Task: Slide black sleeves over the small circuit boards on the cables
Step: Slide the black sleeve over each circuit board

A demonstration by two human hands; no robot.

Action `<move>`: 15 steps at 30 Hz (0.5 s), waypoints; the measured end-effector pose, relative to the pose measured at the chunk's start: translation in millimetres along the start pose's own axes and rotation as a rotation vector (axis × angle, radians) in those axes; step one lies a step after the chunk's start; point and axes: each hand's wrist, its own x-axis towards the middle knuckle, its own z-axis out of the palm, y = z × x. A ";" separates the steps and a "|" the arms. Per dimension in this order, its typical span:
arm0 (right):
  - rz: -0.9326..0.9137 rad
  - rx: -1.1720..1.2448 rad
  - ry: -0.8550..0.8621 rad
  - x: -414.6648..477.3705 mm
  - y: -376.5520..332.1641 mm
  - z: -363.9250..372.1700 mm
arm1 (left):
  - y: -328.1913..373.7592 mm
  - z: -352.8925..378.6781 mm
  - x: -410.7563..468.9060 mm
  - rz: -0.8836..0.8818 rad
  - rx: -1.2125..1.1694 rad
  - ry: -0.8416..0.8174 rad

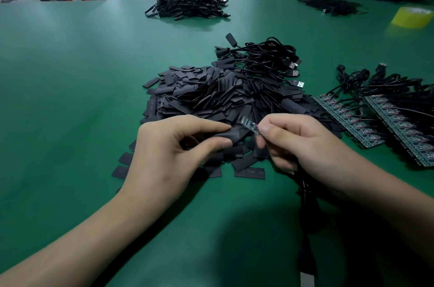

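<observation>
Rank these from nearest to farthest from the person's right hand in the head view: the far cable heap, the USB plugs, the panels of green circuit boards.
1. The panels of green circuit boards, right of the right hand.
2. The USB plugs, beyond the sleeve pile.
3. The far cable heap, at the table's far edge.

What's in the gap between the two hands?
In the head view, the left hand pinches a black sleeve and the right hand pinches a small circuit board. Those two fill the gap, above the pile of sleeves.
</observation>
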 end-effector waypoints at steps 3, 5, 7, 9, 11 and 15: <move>-0.009 -0.144 -0.040 -1.9 -3.0 -1.2 | -2.5 0.6 0.5 -0.038 -0.055 -0.008; -0.027 -0.227 -0.035 -2.5 -5.1 -1.4 | -3.0 1.1 0.7 -0.050 -0.059 -0.012; -0.038 -0.265 -0.024 -2.7 -5.8 -1.5 | -3.0 1.3 0.6 -0.059 -0.064 -0.013; -0.040 -0.267 -0.010 -3.0 -5.9 -2.1 | -2.8 1.2 0.9 -0.071 -0.084 -0.012; -0.035 -0.264 -0.009 -3.0 -6.6 -2.7 | -2.8 0.5 1.2 -0.087 -0.099 -0.011; -0.029 -0.262 -0.033 -3.6 -6.4 -2.4 | -4.4 0.1 0.6 -0.082 -0.086 -0.021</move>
